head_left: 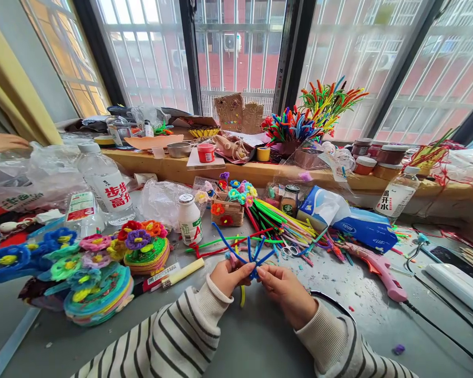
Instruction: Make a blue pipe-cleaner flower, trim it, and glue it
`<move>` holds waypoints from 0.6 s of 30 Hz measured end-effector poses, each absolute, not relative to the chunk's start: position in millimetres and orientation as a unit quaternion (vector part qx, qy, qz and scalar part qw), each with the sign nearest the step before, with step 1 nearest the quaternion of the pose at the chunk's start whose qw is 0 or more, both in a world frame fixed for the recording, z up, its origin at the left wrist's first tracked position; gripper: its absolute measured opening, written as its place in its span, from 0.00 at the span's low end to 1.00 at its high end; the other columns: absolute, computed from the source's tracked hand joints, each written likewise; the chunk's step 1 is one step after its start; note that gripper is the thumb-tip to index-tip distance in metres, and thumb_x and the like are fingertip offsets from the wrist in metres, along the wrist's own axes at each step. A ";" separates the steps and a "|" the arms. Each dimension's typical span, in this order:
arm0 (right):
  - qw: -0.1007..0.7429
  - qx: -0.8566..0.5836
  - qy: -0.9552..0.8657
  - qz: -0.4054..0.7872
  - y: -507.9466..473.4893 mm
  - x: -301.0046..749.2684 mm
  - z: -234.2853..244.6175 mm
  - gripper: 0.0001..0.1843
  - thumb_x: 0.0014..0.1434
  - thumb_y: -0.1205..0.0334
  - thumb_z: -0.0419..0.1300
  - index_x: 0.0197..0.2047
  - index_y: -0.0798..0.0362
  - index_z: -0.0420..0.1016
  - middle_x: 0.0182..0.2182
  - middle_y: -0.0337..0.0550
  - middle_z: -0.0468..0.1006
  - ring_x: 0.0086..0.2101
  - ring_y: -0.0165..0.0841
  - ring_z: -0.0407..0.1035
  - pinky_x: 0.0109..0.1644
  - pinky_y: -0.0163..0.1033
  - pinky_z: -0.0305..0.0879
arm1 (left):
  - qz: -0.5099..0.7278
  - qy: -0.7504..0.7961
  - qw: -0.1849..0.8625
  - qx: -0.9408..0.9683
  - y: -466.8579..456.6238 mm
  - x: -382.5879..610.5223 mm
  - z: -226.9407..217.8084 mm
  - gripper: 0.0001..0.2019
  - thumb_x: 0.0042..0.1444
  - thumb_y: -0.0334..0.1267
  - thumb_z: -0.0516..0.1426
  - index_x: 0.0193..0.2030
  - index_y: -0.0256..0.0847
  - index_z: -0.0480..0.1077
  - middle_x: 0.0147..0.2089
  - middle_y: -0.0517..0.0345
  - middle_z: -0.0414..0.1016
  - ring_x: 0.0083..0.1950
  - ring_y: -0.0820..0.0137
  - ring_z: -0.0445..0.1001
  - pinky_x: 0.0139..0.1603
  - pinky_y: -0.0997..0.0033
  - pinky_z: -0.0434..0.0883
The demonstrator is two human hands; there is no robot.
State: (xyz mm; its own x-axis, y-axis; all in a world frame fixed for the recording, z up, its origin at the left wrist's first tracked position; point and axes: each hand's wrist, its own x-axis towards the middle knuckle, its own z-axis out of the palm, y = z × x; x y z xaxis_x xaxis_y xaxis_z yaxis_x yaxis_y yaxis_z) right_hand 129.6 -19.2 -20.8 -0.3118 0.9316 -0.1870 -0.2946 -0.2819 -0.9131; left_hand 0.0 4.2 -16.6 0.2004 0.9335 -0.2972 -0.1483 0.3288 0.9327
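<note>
Several blue pipe cleaners (255, 253) fan upward from one bunched point between my hands, over the grey table. My left hand (229, 277) pinches the bunch from the left, thumb on top. From the right, my right hand (286, 290) grips the same bunch between thumb and fingertips. A longer blue stem leans out to the upper left. Below my left fingers a short yellow piece (243, 297) hangs down; whether it joins the blue stems is hidden. Just beyond the hands lie small scissors (289, 249) and a heap of coloured pipe cleaners (284, 220).
Pipe-cleaner flowers on round bases (98, 294) stand at left, near a white bottle (189, 220) and a large water bottle (106, 184). A pink glue gun (378, 265) with its cord lies right, beside a power strip (457, 289). Another person's hand (3, 143) shows at far left.
</note>
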 end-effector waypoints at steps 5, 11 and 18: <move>0.455 -0.361 -0.352 0.734 -23.2 124.6 -22.1 0.14 0.40 0.56 0.59 0.18 0.58 0.61 0.14 0.30 0.53 0.15 0.18 0.42 0.16 0.28 0.33 | 0.418 0.481 0.641 0.427 3.8 -0.7 -19.0 0.15 0.27 0.42 0.60 0.20 0.32 0.64 0.16 0.64 0.65 0.18 0.78 0.64 0.22 0.76 0.64; 0.437 -0.293 -0.296 0.797 -22.1 124.5 -29.1 0.11 0.42 0.59 0.59 0.20 0.59 0.64 0.14 0.31 0.53 0.14 0.17 0.40 0.14 0.26 0.33 | 0.419 0.486 0.622 0.447 3.4 0.0 -15.8 0.15 0.28 0.42 0.60 0.20 0.32 0.64 0.16 0.64 0.65 0.19 0.78 0.65 0.22 0.77 0.64; 0.473 -0.272 -0.256 0.798 -23.8 120.5 -26.4 0.07 0.41 0.63 0.60 0.25 0.57 0.68 0.18 0.34 0.56 0.17 0.18 0.45 0.13 0.24 0.39 | 0.453 0.476 0.609 0.444 -0.3 2.7 -9.1 0.15 0.26 0.41 0.61 0.20 0.32 0.64 0.15 0.64 0.66 0.18 0.78 0.64 0.20 0.77 0.64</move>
